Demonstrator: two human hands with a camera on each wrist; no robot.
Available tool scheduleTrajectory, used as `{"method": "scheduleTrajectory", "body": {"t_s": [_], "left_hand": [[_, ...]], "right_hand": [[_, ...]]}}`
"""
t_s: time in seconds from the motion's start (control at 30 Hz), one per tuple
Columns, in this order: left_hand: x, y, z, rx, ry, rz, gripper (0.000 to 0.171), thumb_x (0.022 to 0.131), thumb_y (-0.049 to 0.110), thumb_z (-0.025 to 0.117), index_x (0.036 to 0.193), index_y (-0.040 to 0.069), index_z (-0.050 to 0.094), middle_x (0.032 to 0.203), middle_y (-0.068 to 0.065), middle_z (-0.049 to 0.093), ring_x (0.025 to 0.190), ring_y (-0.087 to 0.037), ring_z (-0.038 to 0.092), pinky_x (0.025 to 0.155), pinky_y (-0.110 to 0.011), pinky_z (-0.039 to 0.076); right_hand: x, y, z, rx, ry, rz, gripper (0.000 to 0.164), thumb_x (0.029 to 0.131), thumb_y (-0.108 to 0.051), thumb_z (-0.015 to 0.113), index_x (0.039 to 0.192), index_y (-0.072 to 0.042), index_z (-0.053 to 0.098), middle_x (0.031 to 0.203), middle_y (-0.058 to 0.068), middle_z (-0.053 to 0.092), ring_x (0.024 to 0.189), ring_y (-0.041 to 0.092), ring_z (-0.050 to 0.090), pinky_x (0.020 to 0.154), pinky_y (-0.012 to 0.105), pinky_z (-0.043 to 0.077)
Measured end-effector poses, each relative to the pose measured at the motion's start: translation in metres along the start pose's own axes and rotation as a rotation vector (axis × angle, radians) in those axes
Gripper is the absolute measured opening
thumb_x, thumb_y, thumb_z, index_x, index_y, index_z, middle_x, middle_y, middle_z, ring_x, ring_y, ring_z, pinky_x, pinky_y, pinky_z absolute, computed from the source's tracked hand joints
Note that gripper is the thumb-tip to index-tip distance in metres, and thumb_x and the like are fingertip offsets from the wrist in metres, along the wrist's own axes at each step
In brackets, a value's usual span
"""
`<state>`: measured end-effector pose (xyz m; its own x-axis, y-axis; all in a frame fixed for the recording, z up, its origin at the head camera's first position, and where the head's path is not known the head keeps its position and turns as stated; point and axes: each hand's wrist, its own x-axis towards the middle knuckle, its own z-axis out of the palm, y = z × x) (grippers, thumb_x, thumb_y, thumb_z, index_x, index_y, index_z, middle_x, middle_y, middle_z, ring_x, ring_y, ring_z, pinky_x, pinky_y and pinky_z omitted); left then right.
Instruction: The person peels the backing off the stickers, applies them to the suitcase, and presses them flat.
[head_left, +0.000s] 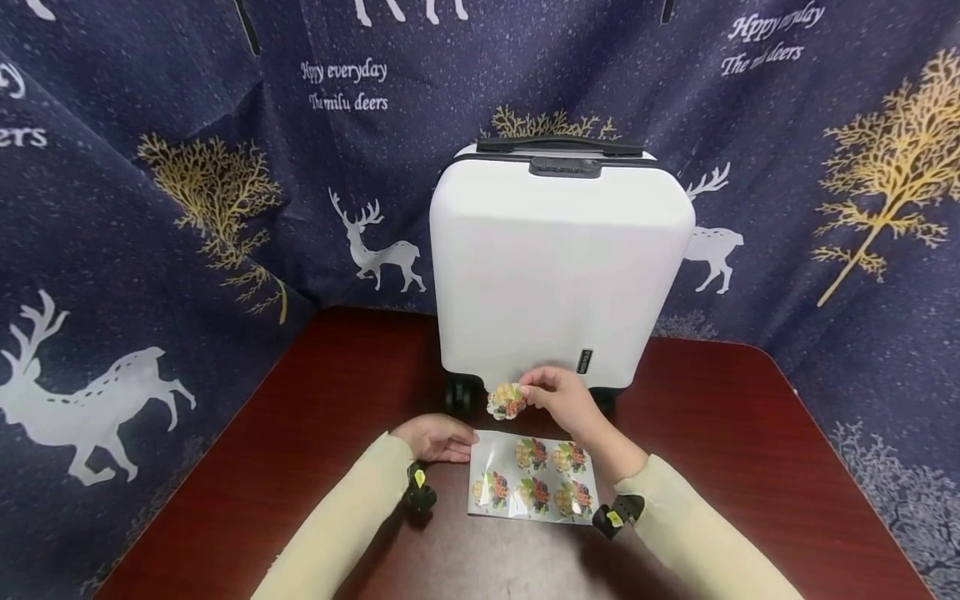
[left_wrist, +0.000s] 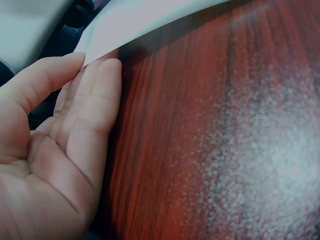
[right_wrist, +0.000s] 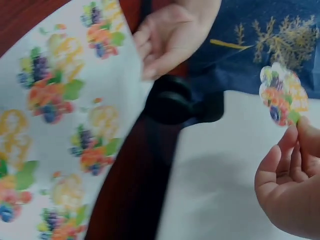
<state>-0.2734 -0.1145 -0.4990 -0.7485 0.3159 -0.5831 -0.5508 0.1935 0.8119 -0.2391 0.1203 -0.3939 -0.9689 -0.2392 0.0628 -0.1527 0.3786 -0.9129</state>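
Between thumb and fingertips, my right hand (head_left: 561,400) pinches a fruit sticker (head_left: 506,402) by its right edge, in front of the suitcase's lower part. The sticker (right_wrist: 283,94) shows grapes, berries and yellow lettering. My left hand (head_left: 437,437) holds the upper left corner of the white sticker sheet (head_left: 491,460), thumb on one face and fingers behind, as the left wrist view shows for the hand (left_wrist: 65,115). Several fruit stickers remain on the sheet, with a bare white patch at its upper left.
A white suitcase (head_left: 558,267) stands upright on black wheels (head_left: 459,393) behind the sheet. The dark red wooden table (head_left: 360,358) carries everything. A blue curtain (head_left: 300,167) with deer and golden trees hangs behind.
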Motion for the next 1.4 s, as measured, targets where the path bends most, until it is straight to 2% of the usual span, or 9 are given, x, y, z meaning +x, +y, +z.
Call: {"method": "scheduleTrajectory", "body": {"t_s": [0.1, 0.2, 0.37, 0.7, 0.83, 1.03, 1.2, 1.4], "left_hand": [[-0.002, 0.002, 0.001, -0.013, 0.012, -0.002, 0.008, 0.097, -0.001, 0.062, 0.093, 0.002, 0.067, 0.086, -0.006, 0.071, 0.08, -0.013, 0.069, 0.094, -0.034, 0.061], [-0.002, 0.002, 0.0, -0.023, 0.004, -0.003, 0.011, 0.097, -0.001, 0.062, 0.089, 0.004, 0.067, 0.083, -0.004, 0.07, 0.078, -0.011, 0.069, 0.09, -0.032, 0.062], [0.001, -0.001, -0.001, -0.021, -0.008, -0.005, 0.008, 0.097, -0.001, 0.062, 0.093, 0.002, 0.068, 0.084, -0.004, 0.071, 0.079, -0.012, 0.07, 0.094, -0.034, 0.062], [0.002, 0.001, -0.003, -0.017, -0.007, -0.003, 0.006, 0.096, -0.001, 0.063, 0.093, 0.002, 0.067, 0.088, -0.006, 0.071, 0.081, -0.013, 0.07, 0.096, -0.035, 0.061], [0.001, 0.001, -0.004, -0.021, 0.003, -0.003, 0.006, 0.097, -0.001, 0.062, 0.094, 0.002, 0.066, 0.088, -0.006, 0.07, 0.08, -0.013, 0.069, 0.096, -0.035, 0.061], [0.004, -0.002, 0.0, -0.021, -0.005, -0.009, 0.006, 0.096, -0.001, 0.062, 0.093, 0.002, 0.067, 0.087, -0.006, 0.07, 0.079, -0.013, 0.069, 0.093, -0.033, 0.062], [0.001, -0.002, 0.004, -0.017, 0.002, -0.008, 0.005, 0.096, 0.0, 0.063, 0.094, 0.002, 0.067, 0.087, -0.006, 0.07, 0.08, -0.013, 0.069, 0.093, -0.033, 0.062], [0.001, -0.001, 0.001, -0.024, 0.002, -0.009, 0.006, 0.097, 0.0, 0.062, 0.095, 0.002, 0.066, 0.085, -0.005, 0.07, 0.078, -0.011, 0.069, 0.089, -0.03, 0.062]], "right_hand": [[0.002, -0.014, -0.002, 0.034, 0.012, -0.027, 0.017, 0.099, -0.01, 0.066, 0.106, 0.005, 0.071, 0.095, 0.012, 0.074, 0.081, 0.008, 0.063, 0.075, 0.026, 0.054], [0.005, -0.029, -0.004, 0.062, 0.023, -0.044, 0.019, 0.099, -0.012, 0.066, 0.107, 0.004, 0.07, 0.098, 0.01, 0.075, 0.082, 0.005, 0.064, 0.08, 0.031, 0.056], [0.008, -0.052, -0.006, 0.098, 0.043, -0.067, 0.02, 0.099, -0.012, 0.066, 0.11, 0.004, 0.071, 0.095, 0.002, 0.075, 0.081, 0.003, 0.066, 0.083, 0.034, 0.058], [0.018, -0.079, -0.009, 0.213, 0.099, -0.089, 0.025, 0.099, -0.008, 0.065, 0.118, 0.009, 0.068, 0.087, -0.014, 0.07, 0.076, -0.001, 0.067, 0.077, 0.019, 0.056], [0.021, -0.088, -0.012, 0.201, 0.121, -0.112, 0.025, 0.1, -0.011, 0.066, 0.115, 0.009, 0.07, 0.084, -0.014, 0.068, 0.077, 0.002, 0.065, 0.076, 0.021, 0.055], [0.02, -0.099, -0.021, 0.156, 0.161, -0.124, 0.024, 0.1, -0.014, 0.066, 0.112, 0.006, 0.071, 0.091, -0.013, 0.065, 0.088, 0.008, 0.058, 0.081, 0.026, 0.05], [0.022, -0.109, -0.026, 0.168, 0.178, -0.135, 0.024, 0.1, -0.014, 0.066, 0.112, 0.006, 0.071, 0.087, -0.015, 0.065, 0.088, 0.009, 0.06, 0.086, 0.029, 0.051], [0.025, -0.122, -0.025, 0.177, 0.178, -0.162, 0.025, 0.099, -0.014, 0.066, 0.114, 0.006, 0.071, 0.084, -0.016, 0.066, 0.086, 0.009, 0.063, 0.082, 0.028, 0.054]]}}
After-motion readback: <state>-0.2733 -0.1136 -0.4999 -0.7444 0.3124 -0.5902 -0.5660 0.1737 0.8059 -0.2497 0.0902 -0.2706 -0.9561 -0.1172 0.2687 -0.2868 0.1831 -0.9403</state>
